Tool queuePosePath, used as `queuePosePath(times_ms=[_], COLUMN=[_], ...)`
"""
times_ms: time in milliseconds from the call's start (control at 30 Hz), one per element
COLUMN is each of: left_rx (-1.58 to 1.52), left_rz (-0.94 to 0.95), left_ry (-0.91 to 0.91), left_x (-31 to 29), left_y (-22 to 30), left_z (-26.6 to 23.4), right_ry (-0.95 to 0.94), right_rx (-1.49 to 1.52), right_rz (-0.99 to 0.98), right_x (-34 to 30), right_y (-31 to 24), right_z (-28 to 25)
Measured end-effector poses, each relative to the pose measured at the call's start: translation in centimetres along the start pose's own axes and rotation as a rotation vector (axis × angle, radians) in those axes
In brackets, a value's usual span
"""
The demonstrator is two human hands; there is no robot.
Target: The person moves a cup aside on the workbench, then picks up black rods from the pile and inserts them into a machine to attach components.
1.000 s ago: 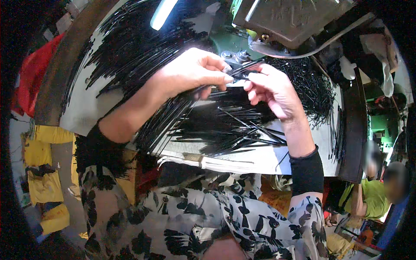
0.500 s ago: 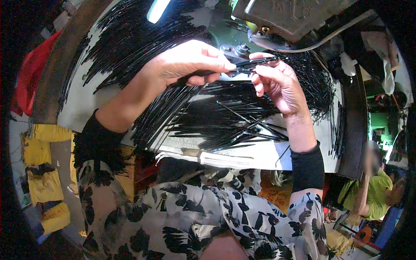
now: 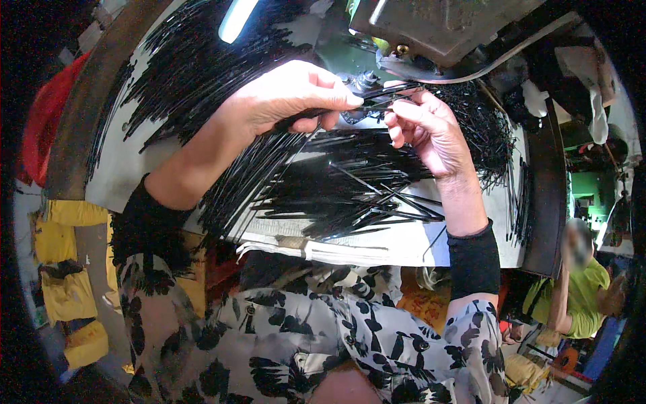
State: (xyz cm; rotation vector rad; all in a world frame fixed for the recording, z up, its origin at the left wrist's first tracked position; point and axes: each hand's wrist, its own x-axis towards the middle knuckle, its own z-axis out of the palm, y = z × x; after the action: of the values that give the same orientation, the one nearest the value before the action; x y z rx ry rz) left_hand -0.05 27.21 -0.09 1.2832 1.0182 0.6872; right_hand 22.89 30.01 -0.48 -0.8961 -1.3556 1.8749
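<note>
Where heaps [image 3: 309, 185] lie: on the table [image 3: 120, 176], seemingly left to do.
Left hand [image 3: 289, 97]: fingers pinch black sticks [image 3: 385, 95] above, apparently mid-handling.
Right hand [image 3: 434, 131]: fingers pinch their ends.
Finished sticks: unclear.

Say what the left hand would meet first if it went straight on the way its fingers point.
Probably the right hand, facing the left hand across the thin black strips between them; depth is unclear.

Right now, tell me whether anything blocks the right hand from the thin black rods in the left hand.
Nothing visible does: the thin black rods extend from the left hand to the right hand, with no object seen between.
</note>
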Motion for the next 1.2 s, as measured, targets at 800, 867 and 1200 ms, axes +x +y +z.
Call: queuePosePath(times_ms=[800, 867, 1200], left_rx=[-0.042, -0.063, -0.050], left_rz=[0.214, 0.228, 0.213], left_ry=[0.179, 0.186, 0.177], left_x=[1.3, 2.1, 2.5], left_y=[-0.6, -0.4, -1.0], left_z=[-1.4, -1.2, -1.6], right_ry=[0.200, 0.233, 0.276], right_rx=[0.145, 0.160, 0.128], right_rz=[-0.156, -0.174, -0.129], right_x=[1.2, 1.1, 1.2], right_y=[0.7, 0.6, 0.5], right_z=[-0.6, -0.8, -0.7])
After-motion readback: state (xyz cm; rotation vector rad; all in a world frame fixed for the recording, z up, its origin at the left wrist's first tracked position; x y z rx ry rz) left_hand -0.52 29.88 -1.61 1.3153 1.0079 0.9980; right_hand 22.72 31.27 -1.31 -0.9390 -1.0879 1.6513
